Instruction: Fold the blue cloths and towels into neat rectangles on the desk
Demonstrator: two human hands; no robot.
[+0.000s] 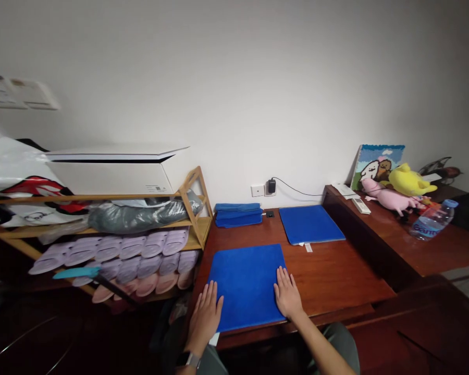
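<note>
A blue cloth (246,286) lies spread flat near the front edge of the wooden table (316,271). My left hand (207,312) rests on its left edge, fingers stretched out. On the right edge lies my right hand (288,293), flat, with the fingers extended. A white tag (214,339) sticks out from the cloth's lower left corner. Farther back on the right is a second flat blue cloth (311,224), with white tags at its front edge. Several folded blue cloths (238,215) are stacked against the wall at the back left.
To the left, a wooden rack (197,208) holds a white box (113,177) and rows of lilac slippers (154,243). A raised wooden surface on the right bears plush toys (408,179), a plastic bottle (433,221) and a remote control (361,206). A black plug (271,185) sits in the wall socket.
</note>
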